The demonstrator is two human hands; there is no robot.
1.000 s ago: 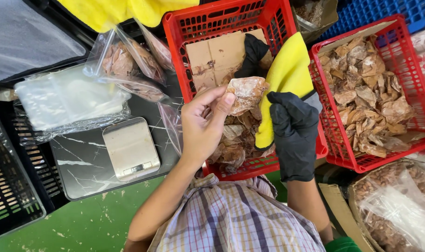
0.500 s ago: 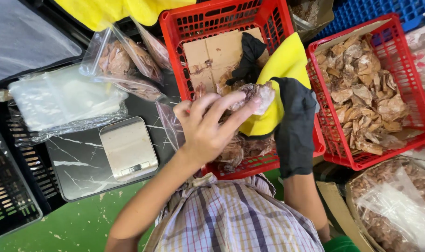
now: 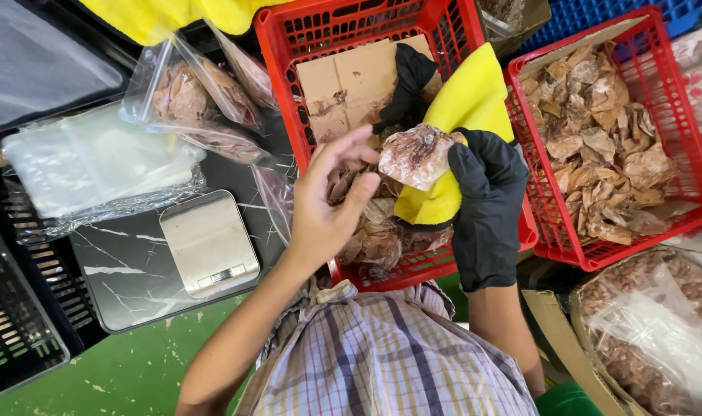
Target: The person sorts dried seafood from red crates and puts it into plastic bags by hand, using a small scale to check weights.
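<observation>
Right hand: one, in a black glove, closed on one dried squid, pinching its right edge above the near crate.
Left hand: one, bare, open with fingers spread and curled, holding nothing; its fingertips sit just left of the squid, and whether they touch it cannot be told.
Squid: held up over the middle of the near crate, in front of a yellow cloth.
Crates: two red ones; the near crate holds cardboard pieces, a black glove and a heap of dried squid; the right crate is full of dried squid, too many to count.
Scale: one, small, silver, on a dark marbled tray left of the near crate.
Bags: two clear bags of squid by the near crate's left wall; one stack of empty bags further left.
</observation>
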